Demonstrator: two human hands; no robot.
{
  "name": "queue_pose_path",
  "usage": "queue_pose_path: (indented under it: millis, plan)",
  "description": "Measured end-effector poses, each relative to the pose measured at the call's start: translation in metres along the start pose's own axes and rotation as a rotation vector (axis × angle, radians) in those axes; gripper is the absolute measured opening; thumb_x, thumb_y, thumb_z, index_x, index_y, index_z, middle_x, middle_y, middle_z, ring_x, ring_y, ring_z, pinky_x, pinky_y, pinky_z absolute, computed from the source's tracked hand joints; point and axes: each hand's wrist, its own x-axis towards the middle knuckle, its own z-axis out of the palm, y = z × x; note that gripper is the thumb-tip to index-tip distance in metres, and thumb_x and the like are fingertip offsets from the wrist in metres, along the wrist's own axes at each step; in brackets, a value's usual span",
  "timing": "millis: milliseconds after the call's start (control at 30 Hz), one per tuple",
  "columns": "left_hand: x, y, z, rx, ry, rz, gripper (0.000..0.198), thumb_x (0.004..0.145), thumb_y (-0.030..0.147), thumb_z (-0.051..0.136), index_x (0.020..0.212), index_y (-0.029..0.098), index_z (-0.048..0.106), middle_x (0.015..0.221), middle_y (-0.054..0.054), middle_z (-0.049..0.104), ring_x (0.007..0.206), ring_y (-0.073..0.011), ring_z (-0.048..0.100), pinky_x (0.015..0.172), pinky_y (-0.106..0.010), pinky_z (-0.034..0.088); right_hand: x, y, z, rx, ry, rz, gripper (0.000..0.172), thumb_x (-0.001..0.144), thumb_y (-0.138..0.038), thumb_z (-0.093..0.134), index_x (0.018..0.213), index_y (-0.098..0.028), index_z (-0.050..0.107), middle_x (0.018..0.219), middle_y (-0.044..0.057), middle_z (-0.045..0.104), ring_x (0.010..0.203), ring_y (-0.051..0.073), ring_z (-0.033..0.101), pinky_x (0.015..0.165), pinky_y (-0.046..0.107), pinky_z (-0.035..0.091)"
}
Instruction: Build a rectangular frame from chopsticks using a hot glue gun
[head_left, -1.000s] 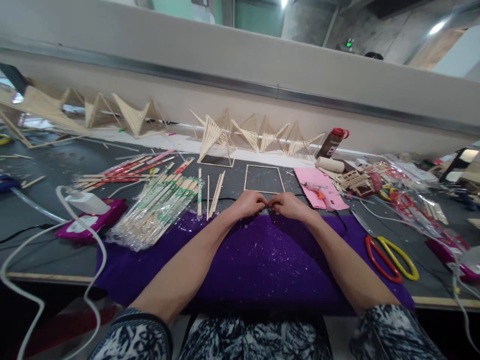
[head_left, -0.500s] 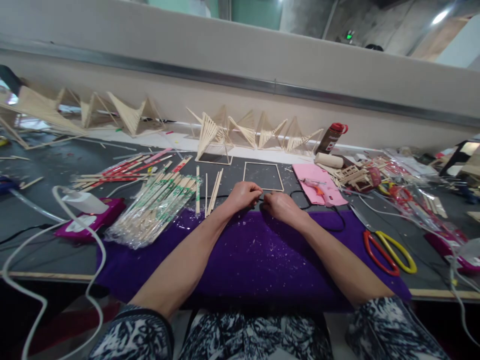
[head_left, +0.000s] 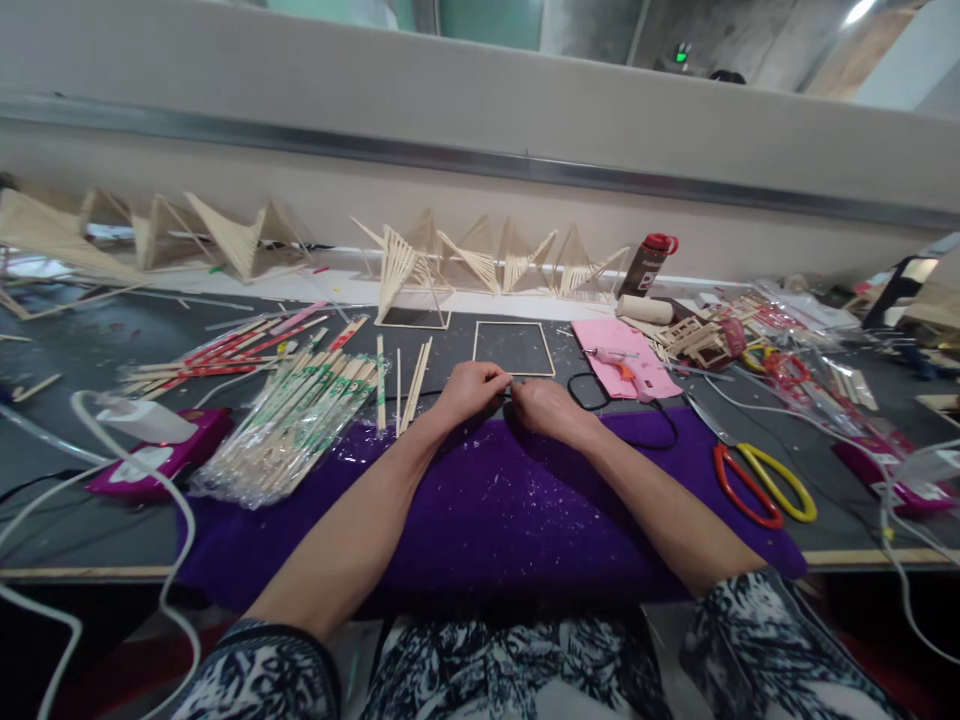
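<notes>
My left hand (head_left: pixel 474 393) and my right hand (head_left: pixel 549 407) meet above the far edge of the purple cloth (head_left: pixel 495 520), fingers pinched together. What they pinch, if anything, is too small and covered to name. Just beyond them a square frame of thin wooden sticks (head_left: pixel 553 350) lies flat on the dark table. Several loose wooden sticks (head_left: pixel 416 385) lie left of my left hand, beside chopsticks in green-printed clear wrapping (head_left: pixel 300 430). Right of my right hand, a hot glue gun (head_left: pixel 624 368) rests on a pink sheet (head_left: pixel 660 378).
Stick models (head_left: pixel 397 270) line the wall at the back. Large scissors with red and yellow handles (head_left: pixel 750 490) lie at the right. Magenta power strips (head_left: pixel 169 455) with white cables sit on both sides. A brown bottle with a red cap (head_left: pixel 646 265) stands behind.
The view has shifted slightly, so the whole scene sits a little further left. My hands have come closer together, fingertips now nearly touching.
</notes>
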Motion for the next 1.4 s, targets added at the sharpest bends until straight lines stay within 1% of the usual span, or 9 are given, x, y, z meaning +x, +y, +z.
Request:
queue_pose_path:
  millis: [367, 700, 867, 933, 1033, 1133, 1200, 1300, 1400]
  plan:
    - [0.002, -0.006, -0.002, -0.024, 0.095, -0.030, 0.034, 0.075, 0.045, 0.048, 0.075, 0.017, 0.068, 0.059, -0.002, 0.064, 0.057, -0.0137, 0.058, 0.052, -0.022, 0.038, -0.001, -0.002, -0.002, 0.011, 0.010, -0.014, 0.028, 0.082, -0.019, 0.040, 0.099, -0.012, 0.061, 0.097, 0.017, 0.065, 0.087, 0.024, 0.063, 0.071, 0.029, 0.044]
    - [0.000, -0.003, -0.006, -0.019, 0.114, -0.005, 0.032, 0.077, 0.042, 0.047, 0.070, 0.017, 0.065, 0.057, -0.001, 0.064, 0.051, -0.0116, 0.055, 0.051, -0.022, 0.037, 0.002, -0.004, 0.002, 0.044, 0.026, -0.006, 0.028, 0.081, -0.020, 0.042, 0.101, -0.013, 0.060, 0.096, 0.016, 0.066, 0.088, 0.025, 0.062, 0.073, 0.030, 0.043]
    - [0.000, -0.004, -0.008, -0.004, 0.120, -0.015, 0.034, 0.077, 0.044, 0.046, 0.070, 0.017, 0.065, 0.053, 0.000, 0.062, 0.047, -0.0112, 0.053, 0.049, -0.022, 0.036, 0.000, -0.002, 0.003, 0.105, 0.082, 0.013, 0.029, 0.080, -0.021, 0.042, 0.101, -0.013, 0.060, 0.098, 0.016, 0.065, 0.085, 0.025, 0.062, 0.071, 0.031, 0.043]
    - [0.001, -0.004, -0.009, -0.005, 0.144, -0.027, 0.034, 0.076, 0.045, 0.047, 0.070, 0.017, 0.066, 0.054, 0.000, 0.062, 0.050, -0.0121, 0.055, 0.050, -0.022, 0.038, -0.002, -0.001, 0.002, 0.144, 0.114, 0.010, 0.028, 0.078, -0.022, 0.044, 0.098, -0.014, 0.061, 0.096, 0.014, 0.065, 0.085, 0.024, 0.062, 0.070, 0.030, 0.042]
    - [0.002, -0.003, -0.012, -0.053, 0.200, -0.059, 0.031, 0.074, 0.043, 0.049, 0.077, 0.018, 0.067, 0.055, 0.000, 0.061, 0.055, -0.0136, 0.058, 0.052, -0.022, 0.041, -0.005, 0.004, -0.004, 0.201, 0.154, -0.014, 0.022, 0.074, -0.020, 0.047, 0.089, -0.017, 0.063, 0.088, 0.007, 0.067, 0.080, 0.018, 0.061, 0.066, 0.025, 0.041]
    - [0.001, -0.002, -0.015, -0.210, 0.252, -0.100, 0.032, 0.073, 0.036, 0.050, 0.095, 0.017, 0.063, 0.071, -0.002, 0.065, 0.058, -0.0131, 0.060, 0.049, -0.021, 0.043, -0.006, 0.020, -0.015, 0.428, 0.281, 0.019, 0.017, 0.070, -0.018, 0.047, 0.077, -0.018, 0.063, 0.073, 0.001, 0.066, 0.066, 0.012, 0.058, 0.060, 0.020, 0.039]
    - [0.001, -0.001, -0.016, -0.307, 0.271, -0.117, 0.034, 0.072, 0.028, 0.046, 0.100, 0.017, 0.060, 0.083, -0.004, 0.065, 0.057, -0.0112, 0.059, 0.045, -0.019, 0.043, -0.004, 0.041, -0.027, 0.599, 0.395, 0.096, 0.016, 0.068, -0.018, 0.048, 0.072, -0.016, 0.062, 0.067, -0.001, 0.063, 0.061, 0.010, 0.055, 0.056, 0.018, 0.038]
    - [0.001, -0.003, -0.016, -0.352, 0.290, -0.117, 0.032, 0.071, 0.022, 0.041, 0.095, 0.017, 0.062, 0.084, -0.004, 0.062, 0.053, -0.0085, 0.054, 0.043, -0.018, 0.043, 0.007, 0.086, -0.048, 0.619, 0.460, 0.208, 0.018, 0.068, -0.019, 0.046, 0.074, -0.014, 0.063, 0.066, 0.000, 0.062, 0.058, 0.009, 0.054, 0.052, 0.017, 0.039]
    - [0.003, -0.006, -0.014, -0.351, 0.304, -0.119, 0.031, 0.072, 0.024, 0.040, 0.093, 0.017, 0.062, 0.082, -0.003, 0.060, 0.052, -0.0081, 0.051, 0.043, -0.019, 0.043, 0.026, 0.132, -0.064, 0.615, 0.467, 0.355, 0.019, 0.068, -0.021, 0.047, 0.073, -0.011, 0.063, 0.057, 0.002, 0.060, 0.049, 0.009, 0.051, 0.044, 0.017, 0.037]
